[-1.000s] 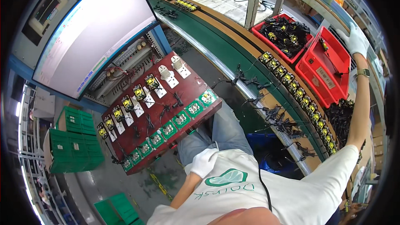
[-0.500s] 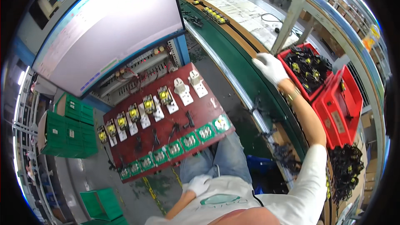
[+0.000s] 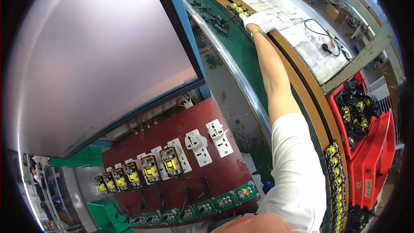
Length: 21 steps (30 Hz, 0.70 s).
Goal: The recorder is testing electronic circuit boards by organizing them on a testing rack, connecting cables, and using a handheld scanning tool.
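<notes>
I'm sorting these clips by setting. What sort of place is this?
Probably an electronics assembly line: a green conveyor belt, a red test board with sockets, and red bins of black-and-yellow parts. The gloved right hand reaches along the belt.

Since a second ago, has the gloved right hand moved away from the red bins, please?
Yes. The right hand has left the red bins and reached far up the green belt to the yellow parts.

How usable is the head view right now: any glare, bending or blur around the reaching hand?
Head view: strong fisheye, so the belt and its wooden edge curve and black corners frame it; the big screen is washed out pale with glare; the gloved right hand is small near the top and slightly soft; the red board is sharp.
</notes>
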{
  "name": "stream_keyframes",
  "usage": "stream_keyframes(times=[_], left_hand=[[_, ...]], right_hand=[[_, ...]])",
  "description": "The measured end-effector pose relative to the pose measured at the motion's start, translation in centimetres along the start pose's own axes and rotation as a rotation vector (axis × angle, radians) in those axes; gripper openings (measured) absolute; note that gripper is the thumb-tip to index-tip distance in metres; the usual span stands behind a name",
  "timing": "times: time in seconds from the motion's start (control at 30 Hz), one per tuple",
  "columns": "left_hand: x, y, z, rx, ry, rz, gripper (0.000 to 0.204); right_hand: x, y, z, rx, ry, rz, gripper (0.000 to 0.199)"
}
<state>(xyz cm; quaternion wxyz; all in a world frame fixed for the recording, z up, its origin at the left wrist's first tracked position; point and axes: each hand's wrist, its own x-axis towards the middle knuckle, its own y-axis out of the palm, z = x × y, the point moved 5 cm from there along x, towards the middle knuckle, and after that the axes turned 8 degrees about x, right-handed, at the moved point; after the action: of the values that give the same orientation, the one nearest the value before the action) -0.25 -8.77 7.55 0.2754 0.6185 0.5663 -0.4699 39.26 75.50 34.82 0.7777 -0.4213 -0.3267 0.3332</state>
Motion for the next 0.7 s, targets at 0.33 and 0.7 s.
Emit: stream_keyframes(times=[0.33, 0.7], left_hand=[[-2.2, -0.7, 0.0, -0.284, -0.041, 0.082, 0.029], [-4.9, -1.3, -0.4, -0.002, 0.455, -0.142, 0.029]], right_hand=[[-7.4, -6.3, -8.4, -0.091, -0.043, 0.184, 0.082], [-20.1, -16.6, -18.0, -0.166, 0.035, 0.142, 0.085]])
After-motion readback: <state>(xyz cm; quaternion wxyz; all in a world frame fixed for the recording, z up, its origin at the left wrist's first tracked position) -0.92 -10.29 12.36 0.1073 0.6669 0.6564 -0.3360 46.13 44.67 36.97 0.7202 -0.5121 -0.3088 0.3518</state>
